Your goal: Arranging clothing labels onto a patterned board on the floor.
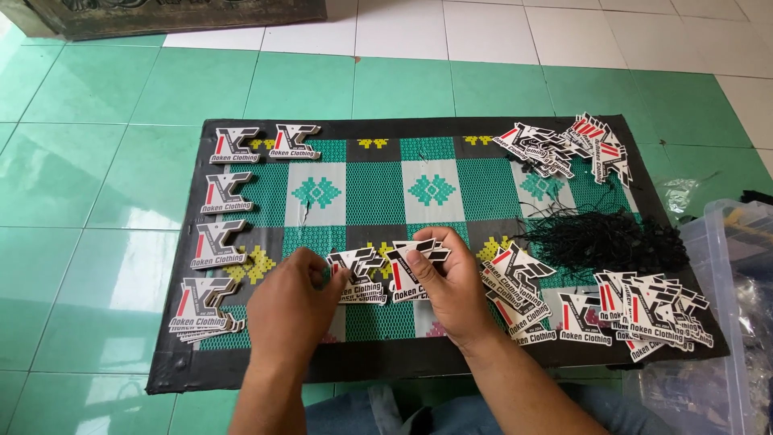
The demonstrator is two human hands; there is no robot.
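At 6 o'clock on the mat (378, 165), two small batches of die-cut tags are pinched, one (360, 274) by the left hand (290, 310), one (412, 270) by the right hand (455, 294). Pretty easily, the loose pile (515, 294) at 3 o'clock could get nudged by that wrist, or the black strings (600, 238) snagged.

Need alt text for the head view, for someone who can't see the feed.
Two bare hands, left hand and right hand, each hold black, white and red die-cut card tags over a green patterned mat with black edging. More tags lie in stacks along the mat's left edge and in loose heaps at right, beside a tangle of black strings.
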